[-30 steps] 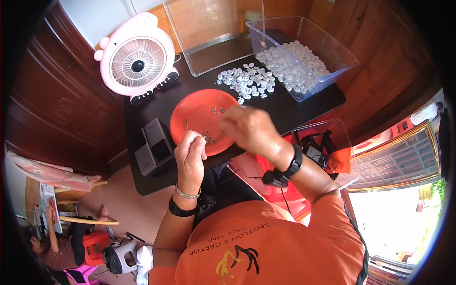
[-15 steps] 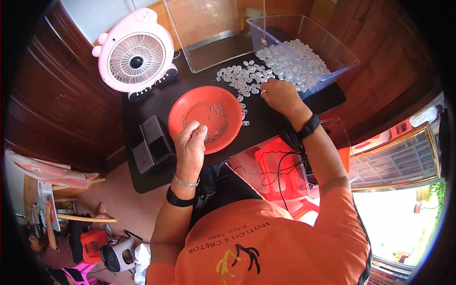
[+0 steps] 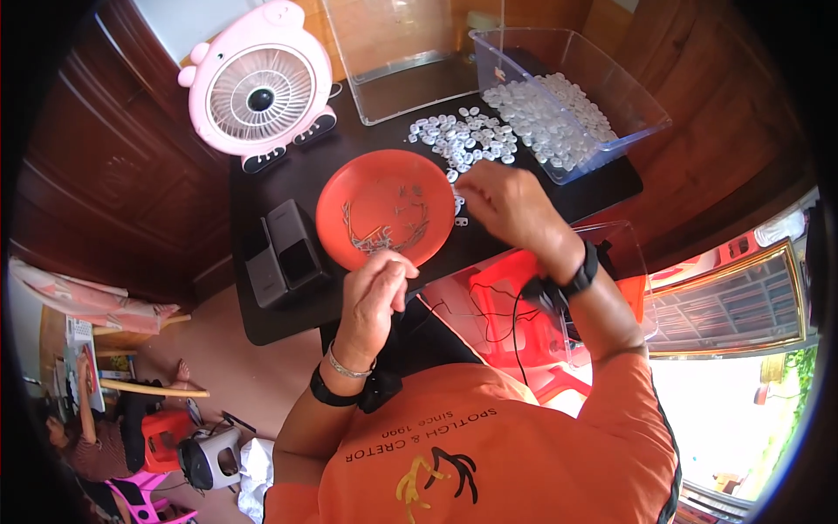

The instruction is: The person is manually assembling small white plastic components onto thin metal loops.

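An orange plastic bowl sits on the dark table, with small thin metal pins scattered on its bottom. By the bowl's near rim is my left hand, closed with thumb against curled fingers; anything inside them is hidden. To the right of the bowl, my right hand has its fingers drawn together and pointing left, close to a few small white plastic pieces. I cannot make out what, if anything, it pinches. Behind it spreads a loose pile of the same white pieces.
A clear bluish plastic bin full of white pieces stands at the back right. A pink pig-shaped fan is at the back left, and a grey two-part box lies left of the bowl. Another person sits far left.
My left hand has drawn back from over the bowl to its near rim. My right hand has come from the white pile toward me and left, nearer the bowl.
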Available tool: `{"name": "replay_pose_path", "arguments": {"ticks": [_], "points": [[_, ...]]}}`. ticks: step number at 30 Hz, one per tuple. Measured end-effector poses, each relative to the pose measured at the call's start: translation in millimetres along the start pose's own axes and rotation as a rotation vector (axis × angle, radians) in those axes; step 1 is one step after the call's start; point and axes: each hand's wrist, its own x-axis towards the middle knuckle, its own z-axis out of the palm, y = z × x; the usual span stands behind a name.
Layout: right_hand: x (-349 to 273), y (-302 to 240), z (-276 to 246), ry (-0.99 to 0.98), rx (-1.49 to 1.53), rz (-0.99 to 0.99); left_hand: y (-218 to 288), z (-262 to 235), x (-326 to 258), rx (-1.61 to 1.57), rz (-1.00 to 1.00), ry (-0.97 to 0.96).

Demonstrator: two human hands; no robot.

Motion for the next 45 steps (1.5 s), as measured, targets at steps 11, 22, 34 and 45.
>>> {"name": "replay_pose_path", "arguments": {"ticks": [11, 22, 34, 45], "points": [[-31.1, -72.0, 35.6, -0.261, 0.949, 0.475, -8.3, 5.0, -18.0, -0.014, 0.003, -0.041], [-45.6, -82.4, 45.4, -0.269, 1.125, 0.495, -26.6, 1.1, -29.9, -0.007, -0.018, -0.02], [-52.7, -79.5, 55.1, -0.287, 0.979, 0.434, -31.6, -2.5, -34.1, 0.031, -0.021, -0.017], [-24.1, -90.4, 33.4, -0.376, 0.526, 0.15, -33.9, -8.8, -41.0, 0.126, 0.067, 0.067]]}}
